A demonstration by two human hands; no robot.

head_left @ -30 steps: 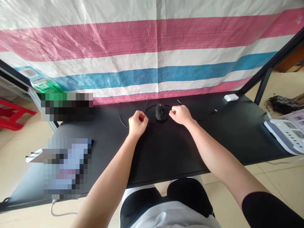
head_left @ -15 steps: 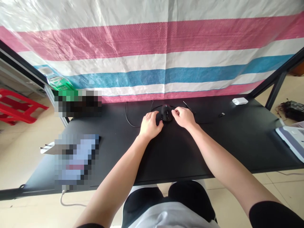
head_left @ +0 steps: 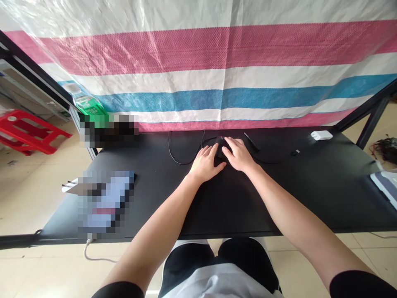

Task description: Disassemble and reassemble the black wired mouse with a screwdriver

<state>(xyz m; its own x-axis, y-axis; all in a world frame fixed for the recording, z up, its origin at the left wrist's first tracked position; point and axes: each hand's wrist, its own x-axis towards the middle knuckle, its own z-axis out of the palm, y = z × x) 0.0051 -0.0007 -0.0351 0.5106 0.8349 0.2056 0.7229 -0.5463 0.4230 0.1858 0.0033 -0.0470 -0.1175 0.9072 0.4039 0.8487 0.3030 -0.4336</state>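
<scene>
A black computer mouse (head_left: 219, 152) rests near the back of the black table (head_left: 229, 198), mostly covered by my hands. My left hand (head_left: 206, 163) grips its left side with the fingers, while the thumb points out to the right in front of it. Curled over the top and right side of the mouse is my right hand (head_left: 238, 155). A thin black cable (head_left: 173, 158) loops out to the left of my left hand. Just behind my right hand lies a slim tool (head_left: 253, 143) with a dark handle and a metal shaft, perhaps a small screwdriver.
To the right are a small dark piece (head_left: 295, 152) and a white charger (head_left: 321, 135). A blurred-out phone (head_left: 108, 203) lies front left, with a white plug (head_left: 70, 186) by it. Striped sheeting (head_left: 186, 99) hangs behind the table; a green-labelled bottle (head_left: 93, 108) stands back left.
My right hand has moved from beside the mouse onto it, its fingers opening from a pinch. My left fingers have straightened along the mouse. The view has shifted slightly.
</scene>
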